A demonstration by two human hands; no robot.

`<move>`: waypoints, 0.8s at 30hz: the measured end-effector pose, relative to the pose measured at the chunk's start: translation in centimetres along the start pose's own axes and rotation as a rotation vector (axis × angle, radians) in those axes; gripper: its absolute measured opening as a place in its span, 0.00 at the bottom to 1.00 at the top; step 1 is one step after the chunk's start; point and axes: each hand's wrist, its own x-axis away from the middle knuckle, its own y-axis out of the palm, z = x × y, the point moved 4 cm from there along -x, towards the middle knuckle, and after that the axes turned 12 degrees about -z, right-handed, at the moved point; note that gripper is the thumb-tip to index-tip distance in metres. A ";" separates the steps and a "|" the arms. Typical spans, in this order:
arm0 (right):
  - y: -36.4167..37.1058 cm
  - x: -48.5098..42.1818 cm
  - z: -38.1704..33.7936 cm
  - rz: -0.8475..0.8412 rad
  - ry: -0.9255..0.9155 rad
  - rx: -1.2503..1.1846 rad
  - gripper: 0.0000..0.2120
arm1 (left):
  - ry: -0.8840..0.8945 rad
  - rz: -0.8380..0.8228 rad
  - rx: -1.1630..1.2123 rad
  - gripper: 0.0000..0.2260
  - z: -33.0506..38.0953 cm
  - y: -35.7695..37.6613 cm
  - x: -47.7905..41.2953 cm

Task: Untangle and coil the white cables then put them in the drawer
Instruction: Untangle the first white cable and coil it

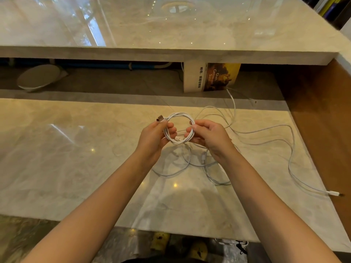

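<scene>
The coil [180, 114] is a small white ring of cable, wound round a few times. It is held up just above the table [76, 149], in front of the book [210, 76] and a bit to the book's left. The left hand [153, 137] has its fingers and thumb curled round the left side of the coil. A metal plug [161, 118] sticks out past that hand, on the side toward the book. The right hand [210, 137] pinches the right side of the coil with its thumb and fingertips. Under the hands, and out to the right, more white cables [190, 158] lie loose on the table in big, messy loops that cross over each other. One of them runs up to the book's bottom edge; if it goes under the book cannot be told. Another goes far from the book, to the near right of the table, and ends in a white plug [333, 193] right at the table's edge. A small plug [255, 101] lies just in front of the book, on its right. The book stands on a dark ledge [114, 80], tucked under a shiny stone shelf [152, 31]. Far to the book's left, on the same ledge, sits a round white thing [38, 77]. To the book's right is a brown wall [326, 111]. Far in front of the book, below the table's near edge, two yellow shoes [198, 248] show on the floor [117, 243].
</scene>
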 end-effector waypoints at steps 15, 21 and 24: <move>4.5 -4.8 3.8 -0.312 0.256 -0.567 0.11 | -0.173 0.032 0.725 0.07 -0.6 -5.6 -1.6; 4.5 -6.3 4.5 -0.220 0.183 -0.147 0.07 | -0.038 0.069 0.253 0.09 -0.4 -8.2 -2.6; 3.9 -6.4 4.5 -0.212 0.114 0.381 0.11 | -0.089 0.149 0.202 0.10 -0.8 -10.0 -3.0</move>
